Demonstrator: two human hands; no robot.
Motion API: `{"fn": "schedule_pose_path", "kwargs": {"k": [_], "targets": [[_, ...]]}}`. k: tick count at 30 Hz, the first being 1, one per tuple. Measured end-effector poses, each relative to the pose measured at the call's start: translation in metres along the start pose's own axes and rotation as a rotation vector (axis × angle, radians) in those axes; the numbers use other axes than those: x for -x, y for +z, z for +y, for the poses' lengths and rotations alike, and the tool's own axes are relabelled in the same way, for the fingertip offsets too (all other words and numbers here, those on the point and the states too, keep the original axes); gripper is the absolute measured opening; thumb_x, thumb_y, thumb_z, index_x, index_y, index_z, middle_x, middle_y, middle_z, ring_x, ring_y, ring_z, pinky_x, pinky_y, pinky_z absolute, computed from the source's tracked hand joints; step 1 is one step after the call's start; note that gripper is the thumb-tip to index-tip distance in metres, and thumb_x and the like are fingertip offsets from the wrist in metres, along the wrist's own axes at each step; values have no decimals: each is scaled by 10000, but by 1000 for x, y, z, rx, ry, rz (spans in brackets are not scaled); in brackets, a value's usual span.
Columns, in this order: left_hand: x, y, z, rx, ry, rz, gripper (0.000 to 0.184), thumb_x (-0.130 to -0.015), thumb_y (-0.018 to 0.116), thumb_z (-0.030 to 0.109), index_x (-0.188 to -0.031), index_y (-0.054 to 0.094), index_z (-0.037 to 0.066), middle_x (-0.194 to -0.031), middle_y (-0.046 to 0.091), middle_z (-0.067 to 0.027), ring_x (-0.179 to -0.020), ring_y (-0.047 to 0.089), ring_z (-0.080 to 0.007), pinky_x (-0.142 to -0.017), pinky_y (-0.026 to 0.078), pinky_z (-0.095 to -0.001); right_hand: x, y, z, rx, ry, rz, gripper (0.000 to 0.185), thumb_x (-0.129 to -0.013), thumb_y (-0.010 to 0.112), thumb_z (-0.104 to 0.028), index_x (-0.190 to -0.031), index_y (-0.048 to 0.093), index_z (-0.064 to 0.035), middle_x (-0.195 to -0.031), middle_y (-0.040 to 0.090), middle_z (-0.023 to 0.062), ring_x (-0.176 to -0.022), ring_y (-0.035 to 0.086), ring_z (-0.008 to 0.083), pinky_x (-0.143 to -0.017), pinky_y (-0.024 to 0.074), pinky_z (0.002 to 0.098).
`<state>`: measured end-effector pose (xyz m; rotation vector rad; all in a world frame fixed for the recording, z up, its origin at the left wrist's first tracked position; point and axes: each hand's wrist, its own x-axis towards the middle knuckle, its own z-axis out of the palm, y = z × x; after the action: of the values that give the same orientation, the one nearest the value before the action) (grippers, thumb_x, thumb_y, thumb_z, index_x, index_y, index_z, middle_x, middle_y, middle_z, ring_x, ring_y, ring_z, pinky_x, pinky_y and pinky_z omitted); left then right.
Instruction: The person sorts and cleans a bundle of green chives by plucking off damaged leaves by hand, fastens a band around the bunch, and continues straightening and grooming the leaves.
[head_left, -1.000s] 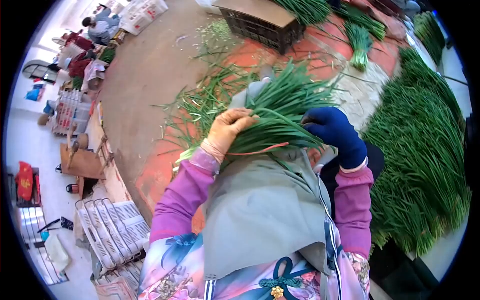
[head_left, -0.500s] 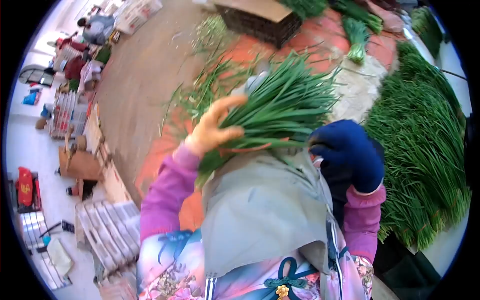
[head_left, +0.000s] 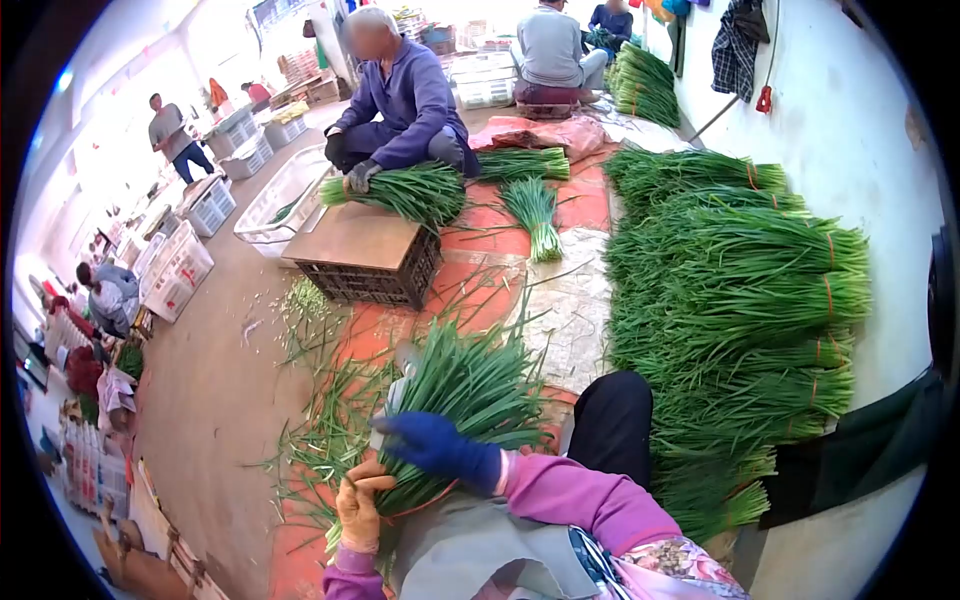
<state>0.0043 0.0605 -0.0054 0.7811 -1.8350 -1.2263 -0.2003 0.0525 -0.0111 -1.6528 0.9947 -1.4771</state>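
Note:
A loose bunch of long green stalks [head_left: 470,385] lies across my lap over the grey apron [head_left: 480,545], leaves pointing up and right. My left hand [head_left: 362,505], in an orange glove, is at the bunch's lower left with fingers curled against the stalks. Over the near side of the bunch lies my right hand [head_left: 435,445] in a blue glove, blurred; its fingertips reach toward the left glove and their grip is unclear. A red band [head_left: 425,502] shows along the lower edge of the leaves.
Banded green bundles [head_left: 740,300] are piled at the right by the wall. Ahead, a co-worker [head_left: 405,95] handles a bundle on a board-topped crate [head_left: 350,240]. One small bundle [head_left: 535,215] lies on the red sheet. Cut leaves [head_left: 330,415] litter the floor at the left.
The view has swung up and right, bringing the co-worker and wall into sight. My right hand has crossed leftward over the bunch, close to my left hand, whose spread fingers have curled.

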Motion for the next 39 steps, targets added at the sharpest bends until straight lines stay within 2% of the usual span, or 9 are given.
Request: {"fn": "schedule_pose_path", "kwargs": {"k": [1, 4, 6, 9, 11, 15, 21, 30, 39], "targets": [[-3, 0, 10, -27, -43, 84, 315, -947, 372, 183, -883, 621, -1, -952, 594, -127, -944, 540, -223, -851, 420, -329, 8, 8, 7, 591, -208, -127, 400, -806, 563, -332, -1130, 533, -99, -982, 580, 81, -956, 558, 219, -924, 385, 402], [7, -5, 16, 335, -186, 371, 346, -956, 367, 305, -803, 547, 52, -614, 464, -11, -569, 453, -102, -567, 393, -233, 26, 28, 24, 862, -452, -144, 448, -724, 600, -350, -1113, 547, -133, -1043, 550, 93, -1038, 495, 276, -981, 264, 526], [18, -30, -2, 834, -428, 580, 357, -936, 391, 389, -734, 482, 110, -474, 200, 65, -388, 198, -51, -379, 200, -199, 27, 30, 31, 822, -432, -174, 435, -713, 601, -352, -1087, 551, -137, -1054, 540, 90, -1049, 484, 270, -971, 260, 547], [39, -96, -14, 966, -388, 692, 327, -925, 419, 382, -749, 479, 113, -463, 285, 69, -379, 260, -48, -350, 204, -193, 27, 30, 32, 803, -412, -142, 388, -707, 594, -363, -1019, 558, -135, -1012, 532, 82, -1041, 478, 262, -976, 248, 551], [14, -96, 38, 91, -663, 765, 210, -887, 513, 292, -891, 473, 85, -551, 447, 27, -397, 372, -75, -371, 318, -176, 27, 29, 32, 791, -361, -157, 392, -704, 596, -371, -1014, 557, -135, -1007, 532, 78, -1040, 479, 259, -983, 242, 542], [-6, -70, 57, -178, -655, 111, 789, -769, 643, 81, -1384, 150, 56, -1221, 442, -186, -994, 505, -201, -812, 456, -298, 23, 26, 21, 755, -342, -181, 359, -709, 582, -332, -1007, 556, -133, -1009, 534, 75, -1026, 488, 262, -968, 274, 527], [-57, -11, -8, -74, -515, -322, 1118, -625, 780, 137, -1404, -19, 77, -1232, 451, -199, -1057, 500, -246, -906, 408, -325, 43, 30, -29, 732, -665, -244, 315, -709, 586, -236, -997, 569, -109, -908, 526, 47, -918, 520, 237, -936, 365, 480], [-65, -8, -22, 253, -687, -79, 218, -841, 589, 111, -1032, 546, 16, -886, 611, -49, -736, 572, -124, -657, 479, -248, 49, 22, -37, 724, -619, -279, 291, -676, 547, -219, -939, 554, -94, -813, 514, 41, -839, 527, 222, -970, 318, 513], [-52, -23, -50, 346, -791, 209, 219, -851, 563, 128, -1041, 543, 21, -873, 598, -44, -722, 571, -141, -620, 474, -258, 27, 31, -21, 873, -591, -185, 354, -637, 610, -268, -943, 549, -100, -962, 532, 59, -1011, 496, 241, -969, 289, 579]]}}
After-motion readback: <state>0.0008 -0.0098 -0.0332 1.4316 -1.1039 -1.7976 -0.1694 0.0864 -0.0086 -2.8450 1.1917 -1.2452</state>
